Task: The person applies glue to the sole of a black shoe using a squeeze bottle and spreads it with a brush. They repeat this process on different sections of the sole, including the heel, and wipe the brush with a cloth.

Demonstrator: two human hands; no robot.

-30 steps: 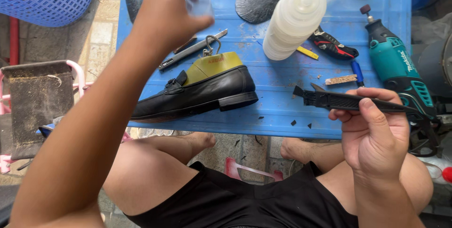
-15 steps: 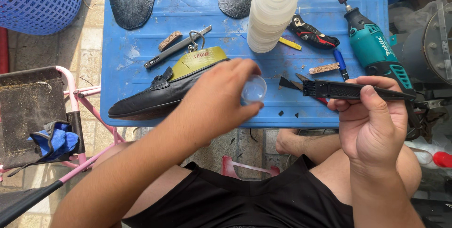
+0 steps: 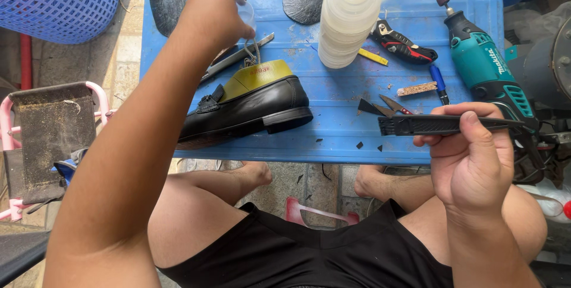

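The right hand (image 3: 470,163) grips a black ridged sole strip (image 3: 446,124) off the desk's near edge. The left hand (image 3: 211,14) pinches a small clear cap (image 3: 247,14) above the black loafer (image 3: 250,106), which lies unsoled near that edge; nothing looks glued yet.

Glossy black leather shoe (image 3: 247,109); matt black rubber sole strip (image 3: 446,125); translucent plastic bottle (image 3: 348,17).
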